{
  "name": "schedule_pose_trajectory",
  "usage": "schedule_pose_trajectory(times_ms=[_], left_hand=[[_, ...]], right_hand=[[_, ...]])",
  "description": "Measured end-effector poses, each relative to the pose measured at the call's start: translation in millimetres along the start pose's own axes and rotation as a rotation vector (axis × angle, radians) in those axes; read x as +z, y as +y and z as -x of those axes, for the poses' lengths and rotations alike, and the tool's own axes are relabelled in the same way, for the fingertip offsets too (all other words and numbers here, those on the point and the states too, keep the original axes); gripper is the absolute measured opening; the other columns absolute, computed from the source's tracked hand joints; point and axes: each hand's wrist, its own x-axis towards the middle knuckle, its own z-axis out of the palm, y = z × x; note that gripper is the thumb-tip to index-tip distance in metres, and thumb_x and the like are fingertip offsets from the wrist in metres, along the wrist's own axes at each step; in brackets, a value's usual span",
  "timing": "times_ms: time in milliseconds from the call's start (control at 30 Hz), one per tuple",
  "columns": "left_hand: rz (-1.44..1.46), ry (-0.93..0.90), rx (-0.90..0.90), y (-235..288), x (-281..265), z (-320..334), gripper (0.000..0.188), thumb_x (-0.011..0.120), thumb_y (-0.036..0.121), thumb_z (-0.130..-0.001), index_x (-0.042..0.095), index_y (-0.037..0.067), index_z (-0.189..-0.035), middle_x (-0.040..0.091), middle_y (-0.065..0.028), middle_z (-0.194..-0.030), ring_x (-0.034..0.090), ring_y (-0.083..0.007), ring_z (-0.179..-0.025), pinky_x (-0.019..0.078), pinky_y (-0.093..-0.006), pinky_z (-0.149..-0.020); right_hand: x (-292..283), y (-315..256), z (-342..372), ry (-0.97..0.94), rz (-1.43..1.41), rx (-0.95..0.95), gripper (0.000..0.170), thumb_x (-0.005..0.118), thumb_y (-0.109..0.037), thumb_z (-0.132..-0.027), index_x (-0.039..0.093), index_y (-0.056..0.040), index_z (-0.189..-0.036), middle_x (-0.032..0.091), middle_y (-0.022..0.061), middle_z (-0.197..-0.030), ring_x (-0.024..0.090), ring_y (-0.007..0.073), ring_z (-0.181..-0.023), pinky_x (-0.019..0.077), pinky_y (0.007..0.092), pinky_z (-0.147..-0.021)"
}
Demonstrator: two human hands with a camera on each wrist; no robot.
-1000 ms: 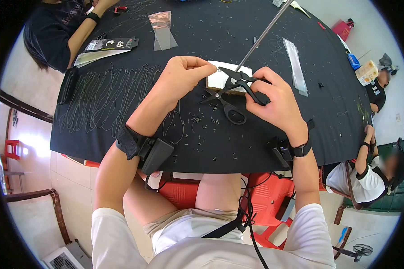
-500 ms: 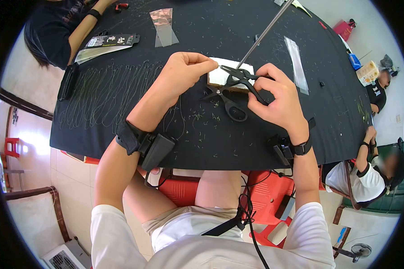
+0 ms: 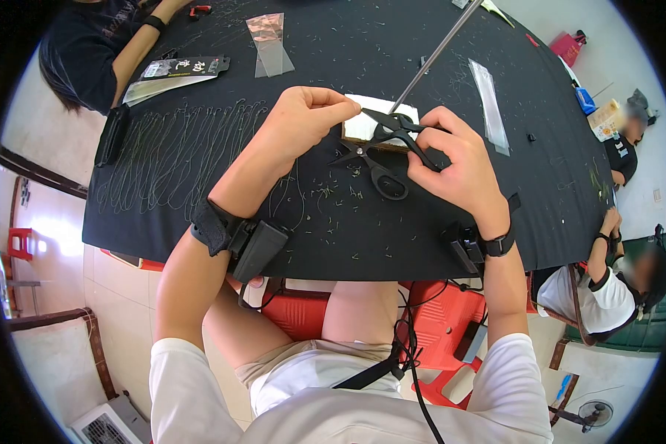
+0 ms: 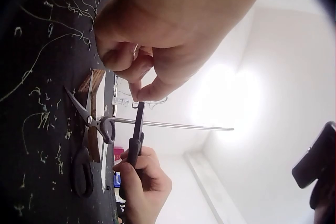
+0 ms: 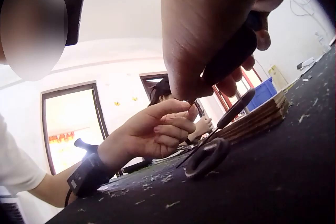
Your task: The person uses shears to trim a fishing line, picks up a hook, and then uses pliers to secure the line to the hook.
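Observation:
In the head view my left hand [image 3: 303, 126] pinches something small between thumb and forefinger; the left wrist view shows a thin line [image 4: 157, 101] at those fingertips. My right hand [image 3: 459, 159] grips black scissors [image 3: 392, 126], fingers round the handles, the blade tips right at the left fingertips. Below both hands sits a white-topped block [image 3: 358, 130] with brown layered sides, and a thin metal rod [image 3: 436, 55] slants up from it. Against its near edge lies a second pair of scissors [image 3: 383, 181] with black handles and spread blades.
Many looped thin lines [image 3: 177, 155] lie in a row at left on the black tablecloth [image 3: 325, 248]. Line clippings [image 3: 325, 194] are scattered about. Clear plastic sleeves [image 3: 488, 107], a printed packet [image 3: 192, 68] and a black case [image 3: 112, 137] surround the work. Other people sit around the table.
Half a second ago the tips of the held scissors stood slightly apart; now they are together at the left fingertips. Both hands have hardly moved.

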Motion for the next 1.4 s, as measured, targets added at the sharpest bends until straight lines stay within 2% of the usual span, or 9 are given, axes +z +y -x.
schedule_pose_trajectory(times_ms=[233, 333, 500, 600, 767, 1167, 1400], left_hand=[[0.011, 0.026, 0.015, 0, 1, -1, 0.024, 0.062, 0.019, -0.08, 0.061, -0.002, -0.091, 0.045, 0.0069, -0.057, 0.029, 0.0011, -0.044, 0.0172, -0.0167, -0.039], [0.009, 0.027, 0.039, 0, 0, -1, 0.024, 0.062, 0.018, -0.08, 0.061, -0.002, -0.093, 0.044, 0.0073, -0.057, 0.029, 0.0009, -0.044, 0.0176, -0.0166, -0.039], [0.084, -0.023, 0.072, 7, -2, 3, 0.024, 0.061, 0.018, -0.082, 0.06, -0.002, -0.095, 0.042, 0.0079, -0.057, 0.028, 0.0013, -0.045, 0.0176, -0.0165, -0.039], [0.167, -0.069, 0.088, 4, -2, 2, 0.023, 0.06, 0.018, -0.083, 0.059, -0.002, -0.095, 0.04, 0.0087, -0.057, 0.027, 0.0013, -0.045, 0.0173, -0.0163, -0.039], [0.227, -0.105, 0.07, 8, -3, 4, 0.024, 0.06, 0.018, -0.084, 0.057, -0.002, -0.096, 0.038, 0.0095, -0.057, 0.026, 0.0011, -0.044, 0.017, -0.016, -0.039], [0.292, -0.178, 0.047, 7, -8, 2, 0.022, 0.06, 0.017, -0.084, 0.058, -0.001, -0.097, 0.042, 0.0081, -0.061, 0.028, 0.0011, -0.045, 0.0184, -0.0157, -0.039], [0.365, -0.259, -0.027, 8, -12, 2, 0.019, 0.058, 0.016, -0.085, 0.058, 0.0, -0.095, 0.039, 0.0098, -0.059, 0.026, 0.0015, -0.045, 0.017, -0.0159, -0.039]], right_hand=[[1, 2, 1, -0.033, -0.027, -0.009, 0.015, 0.064, -0.01, -0.064, 0.051, -0.0019, -0.064, 0.051, 0.0081, -0.076, 0.052, 0.0249, -0.062, 0.0431, 0.0318, -0.055], [2, 4, 1, -0.04, -0.159, 0.023, 0.017, 0.063, -0.01, -0.065, 0.049, -0.0003, -0.064, 0.05, 0.0083, -0.072, 0.049, 0.0231, -0.056, 0.0404, 0.0301, -0.052], [2, 9, 1, -0.072, -0.373, 0.096, 0.018, 0.062, -0.009, -0.069, 0.048, 0.0008, -0.065, 0.045, 0.0054, -0.066, 0.041, 0.0124, -0.052, 0.0321, 0.025, -0.047], [2, 12, 1, -0.078, -0.448, 0.077, 0.018, 0.062, -0.01, -0.07, 0.048, 0.0006, -0.065, 0.045, 0.0044, -0.066, 0.039, 0.0103, -0.052, 0.0303, 0.024, -0.046], [3, 14, 1, -0.084, -0.481, 0.062, 0.017, 0.061, -0.009, -0.071, 0.048, 0.0003, -0.065, 0.045, 0.0038, -0.066, 0.038, 0.01, -0.052, 0.0299, 0.0241, -0.047], [2, 12, 2, -0.102, -0.521, 0.057, 0.018, 0.061, -0.009, -0.07, 0.047, -0.0005, -0.064, 0.043, 0.0024, -0.064, 0.036, 0.0076, -0.05, 0.0259, 0.0236, -0.045], [3, 12, 2, -0.101, -0.547, 0.052, 0.017, 0.062, -0.009, -0.07, 0.048, -0.0006, -0.064, 0.044, 0.0018, -0.064, 0.035, 0.0068, -0.049, 0.0253, 0.0232, -0.045]])
